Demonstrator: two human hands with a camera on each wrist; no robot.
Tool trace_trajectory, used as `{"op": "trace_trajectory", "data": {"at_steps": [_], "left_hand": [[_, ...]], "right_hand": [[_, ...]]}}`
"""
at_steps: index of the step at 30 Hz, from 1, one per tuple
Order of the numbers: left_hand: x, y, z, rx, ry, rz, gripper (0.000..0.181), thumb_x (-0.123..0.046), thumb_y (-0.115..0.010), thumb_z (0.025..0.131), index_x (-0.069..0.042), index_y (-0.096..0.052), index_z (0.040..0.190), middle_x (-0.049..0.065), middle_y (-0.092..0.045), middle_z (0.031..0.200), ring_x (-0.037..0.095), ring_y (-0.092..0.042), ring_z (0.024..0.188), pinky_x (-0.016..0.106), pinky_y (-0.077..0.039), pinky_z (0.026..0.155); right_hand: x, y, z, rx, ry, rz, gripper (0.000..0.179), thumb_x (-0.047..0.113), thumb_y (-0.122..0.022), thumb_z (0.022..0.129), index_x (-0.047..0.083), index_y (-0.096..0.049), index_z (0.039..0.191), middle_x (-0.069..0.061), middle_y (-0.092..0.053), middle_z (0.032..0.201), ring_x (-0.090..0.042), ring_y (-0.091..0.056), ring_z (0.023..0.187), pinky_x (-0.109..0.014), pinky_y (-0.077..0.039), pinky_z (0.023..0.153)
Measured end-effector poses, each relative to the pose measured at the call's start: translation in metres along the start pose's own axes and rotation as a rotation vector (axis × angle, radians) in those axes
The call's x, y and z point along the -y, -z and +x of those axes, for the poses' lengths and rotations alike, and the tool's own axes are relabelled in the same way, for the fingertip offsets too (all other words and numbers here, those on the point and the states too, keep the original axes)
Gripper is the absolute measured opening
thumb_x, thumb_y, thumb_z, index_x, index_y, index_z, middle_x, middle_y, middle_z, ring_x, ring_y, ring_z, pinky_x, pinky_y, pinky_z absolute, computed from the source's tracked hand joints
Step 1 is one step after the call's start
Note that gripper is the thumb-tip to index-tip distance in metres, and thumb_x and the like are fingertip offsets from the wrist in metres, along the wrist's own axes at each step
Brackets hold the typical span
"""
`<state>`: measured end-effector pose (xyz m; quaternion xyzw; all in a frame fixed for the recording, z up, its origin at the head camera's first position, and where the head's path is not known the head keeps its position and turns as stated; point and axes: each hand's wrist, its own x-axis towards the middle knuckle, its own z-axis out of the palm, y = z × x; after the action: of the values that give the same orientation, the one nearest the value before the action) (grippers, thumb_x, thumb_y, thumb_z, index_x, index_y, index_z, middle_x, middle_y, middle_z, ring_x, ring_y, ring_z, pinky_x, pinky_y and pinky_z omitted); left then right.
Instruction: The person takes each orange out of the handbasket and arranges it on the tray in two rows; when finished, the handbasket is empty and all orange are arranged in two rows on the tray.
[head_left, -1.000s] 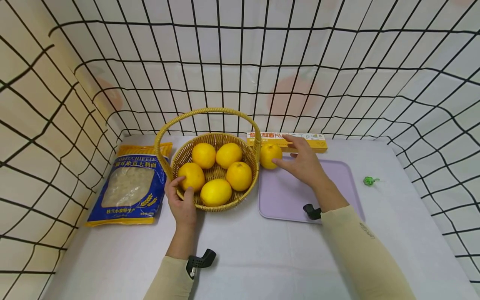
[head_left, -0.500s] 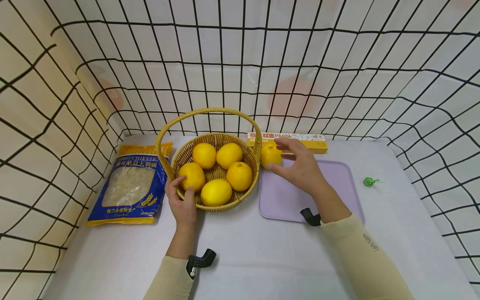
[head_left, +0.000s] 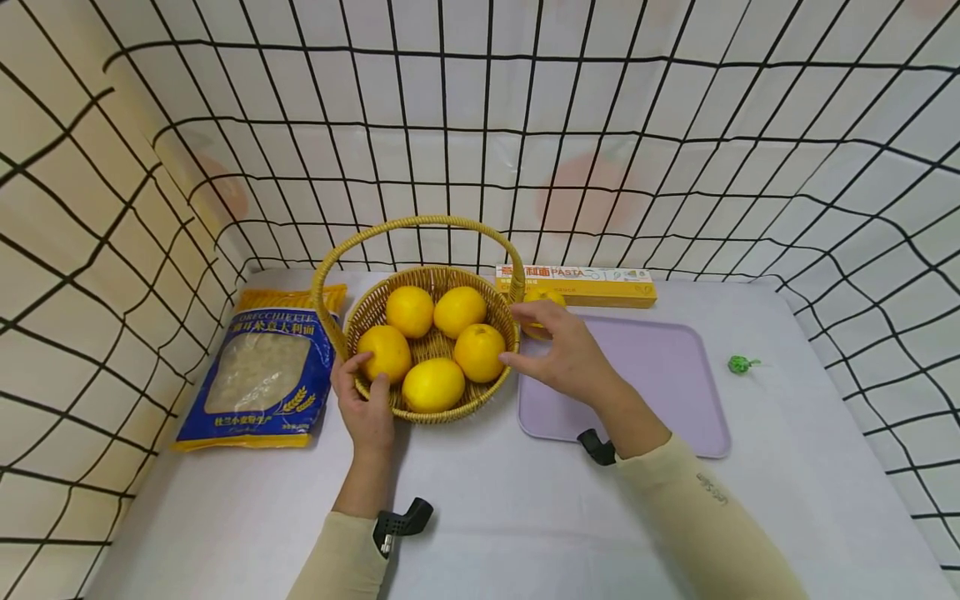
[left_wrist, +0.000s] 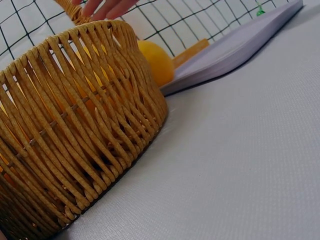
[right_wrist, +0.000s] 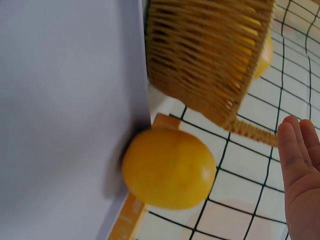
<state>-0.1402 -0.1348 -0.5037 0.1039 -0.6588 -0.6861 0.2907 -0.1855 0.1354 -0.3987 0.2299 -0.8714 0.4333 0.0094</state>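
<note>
A woven basket (head_left: 450, 412) with a tall arched handle holds several yellow citrus fruits (head_left: 432, 385). My left hand (head_left: 366, 417) holds its left front rim, thumb and fingertips over the edge beside the left fruit. My right hand (head_left: 558, 350) is at the basket's right rim, thumb and fingers apart with nothing between them; its fingertips come near the handle's base and the right fruit. Whether they touch cannot be told. Behind that hand, one more citrus fruit (right_wrist: 169, 167) lies outside the basket, against the tray's edge, mostly hidden in the head view.
A lilac tray (head_left: 645, 383) lies right of the basket, under my right wrist. A yellow pasta box (head_left: 607, 292) lies behind it. Left of the basket is a blue orecchiette bag (head_left: 258, 375). A small green object (head_left: 739, 364) sits far right. Black wire mesh (head_left: 480, 133) surrounds the table.
My right hand has moved left from beside the loose fruit to the basket's right rim, now covering much of that fruit. The left hand and basket have stayed in place.
</note>
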Motion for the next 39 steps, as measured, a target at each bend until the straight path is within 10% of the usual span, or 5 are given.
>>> {"op": "trace_trajectory", "data": {"at_steps": [39], "left_hand": [[0.001, 0.000, 0.002, -0.012, 0.007, 0.016, 0.032, 0.002, -0.055, 0.087, 0.002, -0.058, 0.120, 0.009, -0.026, 0.165, 0.026, -0.024, 0.154, 0.047, -0.017, 0.129]], "right_hand": [[0.003, -0.039, 0.047, 0.309, -0.136, -0.212, 0.082, 0.043, -0.082, 0.082, 0.020, -0.047, 0.152, -0.006, -0.046, 0.158, -0.028, -0.041, 0.148, -0.047, -0.033, 0.123]]}}
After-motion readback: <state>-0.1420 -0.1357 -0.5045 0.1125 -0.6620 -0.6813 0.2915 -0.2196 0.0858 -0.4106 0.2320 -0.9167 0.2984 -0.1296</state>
